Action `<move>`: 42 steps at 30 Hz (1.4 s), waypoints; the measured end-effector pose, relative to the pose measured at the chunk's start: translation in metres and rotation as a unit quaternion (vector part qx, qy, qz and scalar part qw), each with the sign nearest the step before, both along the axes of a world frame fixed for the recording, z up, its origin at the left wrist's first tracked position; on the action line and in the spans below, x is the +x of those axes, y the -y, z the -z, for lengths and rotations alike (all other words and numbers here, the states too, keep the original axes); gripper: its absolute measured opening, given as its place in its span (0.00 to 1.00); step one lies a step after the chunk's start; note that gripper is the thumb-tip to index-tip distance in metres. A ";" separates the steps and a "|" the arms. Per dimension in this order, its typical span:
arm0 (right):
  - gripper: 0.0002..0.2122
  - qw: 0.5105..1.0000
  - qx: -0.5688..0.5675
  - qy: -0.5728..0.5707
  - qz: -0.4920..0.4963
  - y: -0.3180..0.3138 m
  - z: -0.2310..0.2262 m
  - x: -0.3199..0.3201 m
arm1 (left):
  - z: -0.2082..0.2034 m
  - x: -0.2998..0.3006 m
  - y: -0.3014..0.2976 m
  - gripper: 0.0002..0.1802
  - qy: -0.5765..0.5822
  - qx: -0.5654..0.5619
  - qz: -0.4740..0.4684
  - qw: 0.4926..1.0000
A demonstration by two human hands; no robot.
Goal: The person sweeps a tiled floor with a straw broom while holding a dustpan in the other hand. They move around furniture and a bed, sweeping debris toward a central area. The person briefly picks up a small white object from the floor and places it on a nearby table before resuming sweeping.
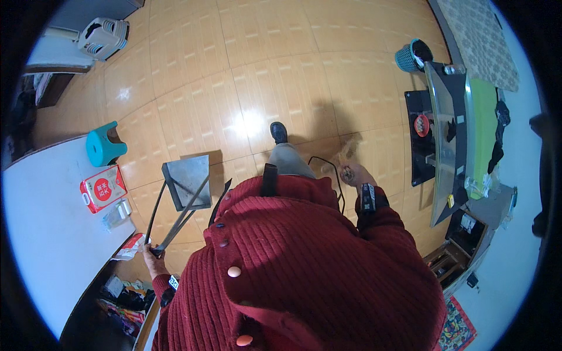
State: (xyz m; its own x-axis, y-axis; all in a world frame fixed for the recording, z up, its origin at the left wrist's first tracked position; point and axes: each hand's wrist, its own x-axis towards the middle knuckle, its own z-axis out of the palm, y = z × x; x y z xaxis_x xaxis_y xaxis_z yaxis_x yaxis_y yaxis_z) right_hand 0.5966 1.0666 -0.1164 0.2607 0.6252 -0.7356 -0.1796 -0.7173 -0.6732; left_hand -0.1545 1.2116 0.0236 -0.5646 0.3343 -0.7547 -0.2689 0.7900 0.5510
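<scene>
Here the left hand (pixel 153 257) is closed in a grip on the top end of a long-handled metal dustpan (pixel 187 182), low at the person's left side, just beside the edge of the white bench (pixel 47 222). The dustpan is dull grey metal: a flat, boxy scoop with raised walls, hung on thin dark rods that meet at the hand. Its long axis runs from the hand up and to the right in the view, with the scoop at the far end over the tan tiled floor (pixel 246 70), ahead of the person's black shoe (pixel 278 132) and to its left. The right hand (pixel 350 173), blurred, is closed around something pale and wispy that I cannot make out; a black wristwatch (pixel 367 198) sits on that wrist
</scene>
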 end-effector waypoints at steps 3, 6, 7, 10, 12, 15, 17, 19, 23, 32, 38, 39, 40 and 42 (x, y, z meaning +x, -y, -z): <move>0.08 0.990 -0.069 -0.101 0.075 -0.054 0.000 0.051 | -0.017 0.053 -0.030 0.09 -0.029 0.014 0.018 0.999; 0.06 0.953 -0.151 -0.176 0.196 -0.105 -0.028 0.112 | -0.011 0.096 -0.065 0.09 -0.035 0.003 -0.034 0.999; 0.04 0.956 -0.130 -0.182 0.190 -0.119 -0.037 0.132 | -0.006 0.112 -0.067 0.09 -0.023 0.003 -0.001 1.000; 0.05 0.943 -0.154 -0.188 0.227 -0.149 -0.047 0.165 | 0.005 0.145 -0.094 0.10 -0.027 0.033 0.014 0.999; 0.06 0.954 -0.185 -0.104 0.213 -0.155 -0.049 0.181 | 0.017 0.167 -0.108 0.10 -0.013 0.021 0.020 0.999; 0.06 0.974 -0.194 -0.009 0.115 -0.156 -0.045 0.185 | 0.028 0.183 -0.144 0.09 -0.003 0.007 0.037 0.999; 0.07 0.978 -0.189 0.049 0.077 -0.159 -0.047 0.182 | 0.038 0.195 -0.163 0.08 0.018 0.029 0.068 0.997; 0.08 0.974 -0.177 0.108 0.087 -0.165 -0.049 0.169 | 0.054 0.202 -0.198 0.08 0.008 -0.001 0.063 0.998; 0.12 0.973 -0.180 0.087 0.114 -0.181 -0.055 0.141 | 0.085 0.212 -0.258 0.10 0.026 -0.018 0.129 0.991; 0.13 0.927 -0.244 0.068 0.276 -0.179 -0.075 0.096 | 0.125 0.248 -0.390 0.13 0.029 -0.057 0.228 0.972; 0.12 0.905 -0.271 0.056 0.322 -0.175 -0.072 0.100 | 0.131 0.297 -0.450 0.13 -0.004 -0.056 0.250 0.967; 0.12 0.903 -0.270 0.055 0.330 -0.174 -0.069 0.103 | 0.131 0.303 -0.459 0.13 0.004 -0.046 0.255 0.966; 0.12 0.898 -0.273 0.053 0.340 -0.173 -0.066 0.107 | 0.130 0.308 -0.468 0.13 0.005 -0.038 0.255 0.966; 0.12 0.888 -0.276 0.043 0.366 -0.174 -0.057 0.115 | 0.128 0.316 -0.490 0.11 0.024 -0.026 0.259 0.965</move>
